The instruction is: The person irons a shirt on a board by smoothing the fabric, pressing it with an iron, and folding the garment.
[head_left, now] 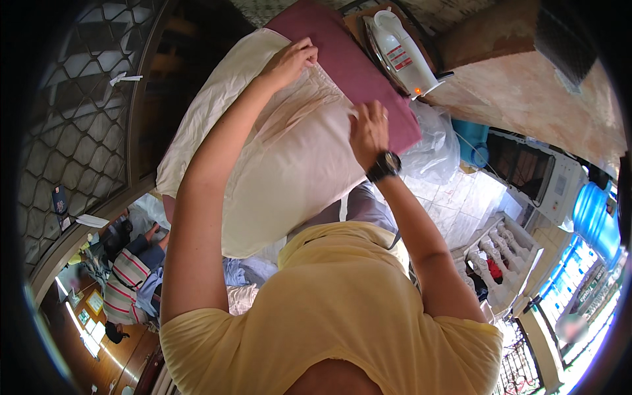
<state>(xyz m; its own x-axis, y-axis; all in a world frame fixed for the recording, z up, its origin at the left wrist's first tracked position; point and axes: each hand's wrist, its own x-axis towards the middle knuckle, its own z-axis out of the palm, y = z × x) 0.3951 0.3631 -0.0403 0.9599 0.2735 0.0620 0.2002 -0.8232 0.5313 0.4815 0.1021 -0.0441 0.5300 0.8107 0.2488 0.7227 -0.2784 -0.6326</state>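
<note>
A cream cloth (289,171) with wrinkles near its far edge lies over a maroon padded board (322,29) and hangs down toward my body. At its far edge, my left hand (289,62) is closed, with the fingers pinching the fabric. My right hand (370,135), with a black watch (384,166) on the wrist, is at the right end of that edge. Its fingers are curled onto the cloth and slightly blurred. Between the two hands the edge runs nearly straight. A white iron (398,49) with a lit orange light rests beyond the board at the right.
A clear plastic bag (434,148) hangs by the board's right end, near a blue container (471,141). A metal screen door (85,118) stands at the left. At lower left a person (148,253) sits in the room. White balusters (497,253) are at the right.
</note>
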